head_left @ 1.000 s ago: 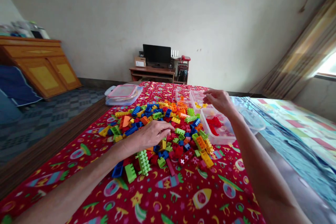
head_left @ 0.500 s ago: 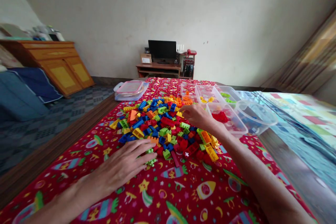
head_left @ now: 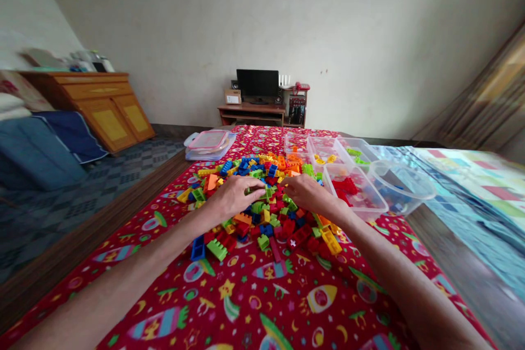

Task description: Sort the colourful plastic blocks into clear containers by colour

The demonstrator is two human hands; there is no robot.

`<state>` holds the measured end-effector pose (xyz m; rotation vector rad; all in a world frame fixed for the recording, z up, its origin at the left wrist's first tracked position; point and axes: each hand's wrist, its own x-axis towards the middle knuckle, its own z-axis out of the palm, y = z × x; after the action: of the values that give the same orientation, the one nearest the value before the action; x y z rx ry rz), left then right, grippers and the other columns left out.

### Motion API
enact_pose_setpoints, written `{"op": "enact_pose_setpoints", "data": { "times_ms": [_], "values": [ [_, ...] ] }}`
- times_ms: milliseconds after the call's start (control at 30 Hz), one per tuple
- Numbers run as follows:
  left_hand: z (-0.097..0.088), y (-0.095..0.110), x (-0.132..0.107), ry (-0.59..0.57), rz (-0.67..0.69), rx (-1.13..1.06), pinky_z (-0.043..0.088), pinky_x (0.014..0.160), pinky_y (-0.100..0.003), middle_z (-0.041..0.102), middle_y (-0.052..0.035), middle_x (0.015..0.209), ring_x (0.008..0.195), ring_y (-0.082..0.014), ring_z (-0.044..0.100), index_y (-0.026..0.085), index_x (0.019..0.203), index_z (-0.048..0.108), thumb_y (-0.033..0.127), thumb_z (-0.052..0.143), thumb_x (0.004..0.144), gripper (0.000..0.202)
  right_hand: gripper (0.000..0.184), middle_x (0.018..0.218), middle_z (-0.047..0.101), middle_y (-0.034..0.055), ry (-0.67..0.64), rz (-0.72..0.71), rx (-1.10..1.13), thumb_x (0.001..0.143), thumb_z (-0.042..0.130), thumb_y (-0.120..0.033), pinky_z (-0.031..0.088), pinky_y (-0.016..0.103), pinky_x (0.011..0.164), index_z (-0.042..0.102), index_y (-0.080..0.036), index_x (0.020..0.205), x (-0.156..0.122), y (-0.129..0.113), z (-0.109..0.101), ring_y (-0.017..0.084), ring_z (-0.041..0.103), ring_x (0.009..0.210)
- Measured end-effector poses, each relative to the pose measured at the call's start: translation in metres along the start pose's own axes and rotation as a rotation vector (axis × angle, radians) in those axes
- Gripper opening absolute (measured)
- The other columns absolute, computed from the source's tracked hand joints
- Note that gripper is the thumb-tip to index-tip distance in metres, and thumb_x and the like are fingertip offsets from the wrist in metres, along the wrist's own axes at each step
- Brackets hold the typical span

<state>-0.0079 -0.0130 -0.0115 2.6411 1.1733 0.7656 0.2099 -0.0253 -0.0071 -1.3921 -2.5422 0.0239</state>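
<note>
Blocks (head_left: 266, 217) lie heaped on the cloth (head_left: 254, 303), left of the boxes (head_left: 375, 208). Picking through them seems the step in hand; the next move likely calls for a firm pinch. The left hand (head_left: 233, 197), narrow, appears to hold a green block (head_left: 268, 193); the right hand (head_left: 305, 191) is curled just beside it, any grasp hidden.

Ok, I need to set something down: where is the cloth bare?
Widest is the near red cloth, between the forearms, before the block pile. A smaller patch lies beyond the pile, between stacked lids and clear boxes. It's crowded at the boxes and over the pile, where the left hand and right hand are.
</note>
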Motion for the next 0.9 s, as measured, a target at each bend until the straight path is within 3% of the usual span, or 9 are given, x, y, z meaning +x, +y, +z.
{"op": "enact_pose_setpoints", "data": {
  "times_ms": [133, 233, 367, 533, 667, 800, 900],
  "values": [
    [0.005, -0.002, 0.028, -0.039, -0.072, -0.136, 0.05, 0.067, -0.024, 0.074, -0.0018, 0.08, 0.069, -0.016, 0.067, 0.018, 0.111, 0.066, 0.031, 0.058, 0.082, 0.032, 0.024, 0.067, 0.06, 0.0034, -0.022, 0.018, -0.006, 0.081, 0.047, -0.006, 0.025, 0.024, 0.055, 0.068, -0.012, 0.088, 0.0, 0.001, -0.001, 0.009, 0.039, 0.055],
    [0.015, -0.002, 0.033, -0.033, -0.066, -0.158, 0.049, 0.067, -0.024, 0.074, -0.002, 0.081, 0.07, -0.0163, 0.067, 0.018, 0.119, 0.061, 0.033, 0.059, 0.082, 0.039, 0.023, 0.068, 0.062, 0.0045, -0.076, 0.036, -0.043, 0.082, 0.046, -0.007, 0.026, 0.024, 0.054, 0.069, -0.012, 0.081, -0.002, 0.002, -0.004, 0.009, 0.041, 0.054],
    [0.027, -0.003, 0.026, -0.043, -0.076, -0.116, 0.048, 0.067, -0.025, 0.073, -0.0038, 0.083, 0.072, -0.0177, 0.067, 0.018, 0.113, 0.065, 0.035, 0.059, 0.083, 0.035, 0.019, 0.072, 0.065, 0.0058, -0.126, 0.038, -0.048, 0.086, 0.054, -0.022, 0.028, 0.024, 0.054, 0.071, -0.016, 0.079, -0.005, 0.002, -0.006, 0.011, 0.049, 0.059],
    [0.029, -0.007, 0.021, -0.043, -0.076, -0.082, 0.048, 0.067, -0.024, 0.071, -0.0033, 0.081, 0.071, -0.0167, 0.066, 0.018, 0.103, 0.069, 0.035, 0.06, 0.082, 0.028, 0.019, 0.082, 0.07, 0.0076, -0.249, 0.023, -0.077, 0.082, 0.063, -0.035, 0.035, 0.025, 0.057, 0.071, -0.019, 0.085, -0.006, -0.008, 0.004, 0.018, 0.061, 0.074],
    [0.026, -0.011, 0.021, -0.063, -0.103, -0.126, 0.048, 0.065, -0.023, 0.071, -0.0024, 0.078, 0.069, -0.0158, 0.065, 0.017, 0.103, 0.069, 0.034, 0.06, 0.08, 0.029, 0.021, 0.1, 0.069, 0.0109, -0.243, -0.031, -0.137, 0.084, 0.059, -0.03, 0.04, 0.025, 0.067, 0.069, -0.016, 0.097, -0.009, -0.019, 0.01, 0.021, 0.062, 0.091],
    [0.024, -0.018, 0.024, -0.039, -0.142, -0.16, 0.051, 0.067, -0.025, 0.072, -0.0025, 0.082, 0.073, -0.0169, 0.066, 0.018, 0.107, 0.068, 0.036, 0.065, 0.075, 0.037, 0.017, 0.093, 0.068, 0.0106, -0.233, -0.032, -0.094, 0.083, 0.058, -0.025, 0.04, 0.025, 0.066, 0.068, -0.015, 0.092, -0.011, -0.017, 0.006, 0.019, 0.061, 0.084],
    [0.024, -0.024, 0.025, -0.037, -0.169, -0.195, 0.053, 0.069, -0.026, 0.073, -0.0024, 0.085, 0.076, -0.0178, 0.067, 0.019, 0.11, 0.067, 0.037, 0.068, 0.071, 0.043, 0.015, 0.082, 0.065, 0.0079, -0.14, 0.007, -0.026, 0.083, 0.058, -0.028, 0.036, 0.024, 0.061, 0.065, -0.014, 0.086, -0.009, -0.006, 0.002, 0.015, 0.055, 0.073]
  ]
}}
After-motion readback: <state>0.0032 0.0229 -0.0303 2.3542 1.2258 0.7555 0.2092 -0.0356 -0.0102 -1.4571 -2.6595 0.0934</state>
